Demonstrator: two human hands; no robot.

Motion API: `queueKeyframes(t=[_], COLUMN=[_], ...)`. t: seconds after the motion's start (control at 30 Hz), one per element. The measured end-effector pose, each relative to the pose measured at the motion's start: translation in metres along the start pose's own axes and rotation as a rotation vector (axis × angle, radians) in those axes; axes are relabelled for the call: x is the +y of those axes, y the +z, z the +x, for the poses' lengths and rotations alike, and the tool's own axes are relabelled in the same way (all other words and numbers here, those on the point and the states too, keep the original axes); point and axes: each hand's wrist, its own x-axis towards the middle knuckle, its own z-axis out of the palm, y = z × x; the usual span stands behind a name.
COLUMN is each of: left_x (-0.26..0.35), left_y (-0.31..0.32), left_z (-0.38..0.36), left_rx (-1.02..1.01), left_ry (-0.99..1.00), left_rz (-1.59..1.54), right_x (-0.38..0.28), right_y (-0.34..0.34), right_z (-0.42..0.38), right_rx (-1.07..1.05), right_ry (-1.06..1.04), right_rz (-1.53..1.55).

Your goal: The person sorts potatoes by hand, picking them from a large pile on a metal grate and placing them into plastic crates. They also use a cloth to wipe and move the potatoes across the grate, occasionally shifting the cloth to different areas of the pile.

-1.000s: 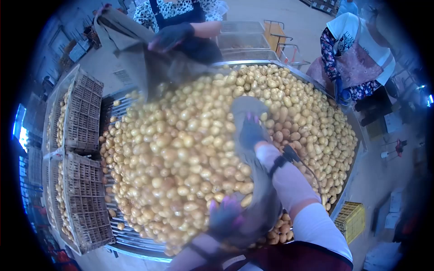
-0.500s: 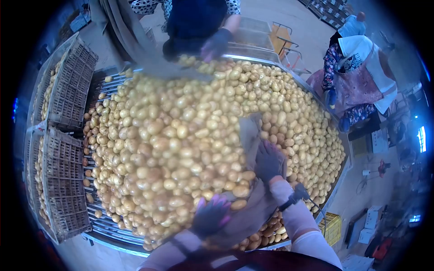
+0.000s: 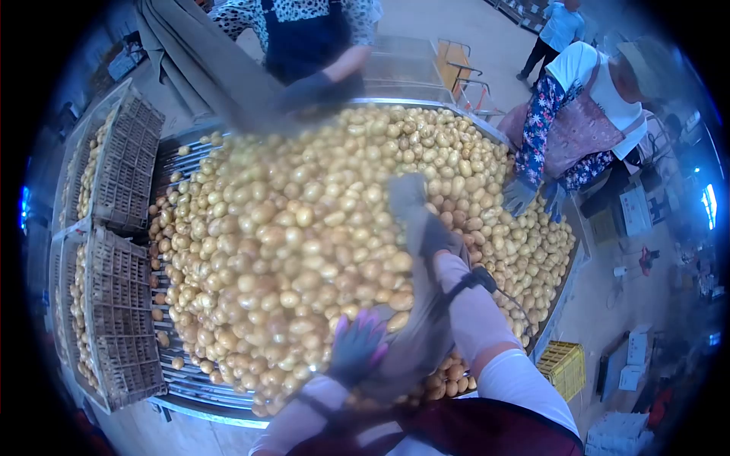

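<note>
A broad heap of round yellow-brown potatoes or similar produce [image 3: 304, 220] covers a slatted metal table. A long grey cloth [image 3: 411, 342] lies over the near right part of the heap. My right hand [image 3: 437, 237], in a dark glove, grips the cloth partway along, and the cloth's end sticks out past it; the fingers are blurred. My left hand [image 3: 356, 348], in a grey glove with pink fingertips, rests at the cloth's left edge against the produce, its fingers apart.
Opposite, a co-worker's gloved hand [image 3: 308, 93] is at another grey cloth [image 3: 205, 68]. To the right, a second person's gloved hands [image 3: 536, 199] touch the heap. Filled plastic crates [image 3: 122, 304] stand along the left; a yellow crate [image 3: 563, 363] sits low right. Another person stands farther back.
My right hand and the cloth's end have moved up and left. The opposite co-worker's cloth has lifted leftward. The person on the right has leaned in, both hands now on the heap.
</note>
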Motion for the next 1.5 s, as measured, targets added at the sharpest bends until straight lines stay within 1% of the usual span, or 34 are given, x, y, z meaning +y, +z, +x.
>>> queueKeyframes(t=[0.07, 0.13, 0.2, 0.23, 0.27, 0.3, 0.33, 0.43, 0.47, 0.53, 0.57, 0.6, 0.63, 0.73, 0.77, 0.8, 0.83, 0.87, 0.9, 0.93, 0.97, 1.0, 1.03, 1.07, 1.1, 1.13, 1.17, 1.23, 1.3, 1.37, 1.47, 1.5], left_x=[0.005, 0.000, 0.003, 0.008, 0.011, 0.013, 0.014, 0.015, 0.009, 0.008, 0.008, -0.008, -0.010, -0.018, -0.021, -0.023, -0.043, -0.045, -0.053, -0.053, -0.037, -0.042, -0.064, -0.048, -0.033, -0.014, 0.003, 0.008, 0.010, 0.028, 0.048, 0.045], left_y=[-0.004, 0.019, 0.023, 0.015, 0.008, 0.001, -0.004, -0.046, -0.069, -0.113, -0.141, -0.156, -0.174, -0.241, -0.249, -0.246, -0.238, -0.236, -0.222, -0.218, -0.219, -0.208, -0.168, -0.165, -0.164, -0.156, -0.148, -0.108, -0.068, -0.034, -0.019, -0.015], left_z=[0.002, -0.003, -0.006, -0.009, -0.012, -0.015, -0.016, -0.014, -0.011, 0.006, 0.014, 0.021, 0.012, -0.013, -0.032, -0.049, -0.075, -0.095, -0.115, -0.144, -0.143, -0.154, -0.189, -0.185, -0.171, -0.154, -0.140, -0.119, -0.082, -0.055, -0.004, 0.012], left_rx=[0.020, 0.032, 0.088, 0.134, 0.182, 0.238, 0.299, 0.517, 0.513, 0.713, 0.838, 0.959, 0.998, 1.180, 1.219, 1.272, 1.170, 0.974, 0.860, 0.460, 0.189, -0.084, -0.249, -0.227, -0.214, -0.082, 0.051, 0.068, 0.045, 0.057, -0.018, -0.014], left_ry=[-0.023, -0.015, -0.026, -0.041, -0.091, -0.136, -0.218, -0.376, -0.376, -0.332, -0.187, -0.099, -0.276, 0.129, 0.129, 0.063, 0.052, 0.037, -0.099, -0.399, -0.508, -0.443, -0.554, -0.410, -0.345, -0.371, -0.399, -0.234, 0.085, 0.116, 0.099, 0.095], left_rz=[-0.057, -0.070, -0.142, -0.207, -0.335, -0.465, -0.662, -0.894, -0.837, -0.988, -0.854, -0.629, -0.893, -0.696, -0.659, -0.598, -0.511, -0.480, -0.328, -0.468, -0.683, -0.514, -0.411, -0.315, -0.120, -0.275, -0.430, -0.325, -0.214, -0.131, 0.000, -0.004], right_x=[-0.001, 0.002, 0.007, 0.009, 0.013, 0.016, 0.019, 0.028, 0.030, 0.033, 0.035, 0.038, 0.040, 0.050, 0.055, 0.059, 0.064, 0.068, 0.071, 0.073, 0.074, 0.075, 0.077, 0.085, 0.097, 0.105, 0.099, 0.066, 0.051, 0.027, 0.008, 0.016], right_y=[-0.033, -0.068, -0.102, -0.119, -0.133, -0.146, -0.157, -0.173, -0.177, -0.185, -0.192, -0.198, -0.202, -0.211, -0.210, -0.205, -0.201, -0.193, -0.184, -0.177, -0.169, -0.162, -0.156, -0.148, -0.135, -0.127, -0.125, -0.119, -0.085, -0.042, -0.018, -0.017], right_z=[-0.030, -0.067, -0.101, -0.118, -0.132, -0.148, -0.162, -0.188, -0.192, -0.198, -0.198, -0.198, -0.197, -0.214, -0.226, -0.244, -0.265, -0.294, -0.323, -0.351, -0.377, -0.401, -0.418, -0.427, -0.441, -0.451, -0.445, -0.410, -0.371, -0.341, -0.301, -0.286], right_rx=[-0.009, -0.006, -0.003, 0.000, 0.008, 0.015, 0.021, 0.064, 0.083, 0.130, 0.156, 0.183, 0.212, 0.273, 0.281, 0.274, 0.258, 0.211, 0.168, 0.086, -0.003, -0.099, -0.174, -0.124, -0.074, -0.029, 0.104, 0.368, 0.402, 0.318, 0.214, 0.149], right_ry=[-0.002, 0.019, 0.047, 0.064, 0.074, 0.083, 0.089, 0.112, 0.116, 0.113, 0.109, 0.108, 0.109, 0.132, 0.149, 0.178, 0.211, 0.262, 0.305, 0.362, 0.423, 0.476, 0.516, 0.521, 0.523, 0.525, 0.491, 0.420, 0.063, -0.131, 0.022, 0.005], right_rz=[0.212, 0.463, 0.663, 0.760, 0.837, 0.912, 0.965, 1.068, 1.093, 1.127, 1.147, 1.160, 1.168, 1.173, 1.153, 1.127, 1.088, 1.012, 0.954, 0.838, 0.685, 0.527, 0.379, 0.258, 0.138, 0.017, 0.060, 0.145, -0.068, -0.115, -0.271, -0.298])
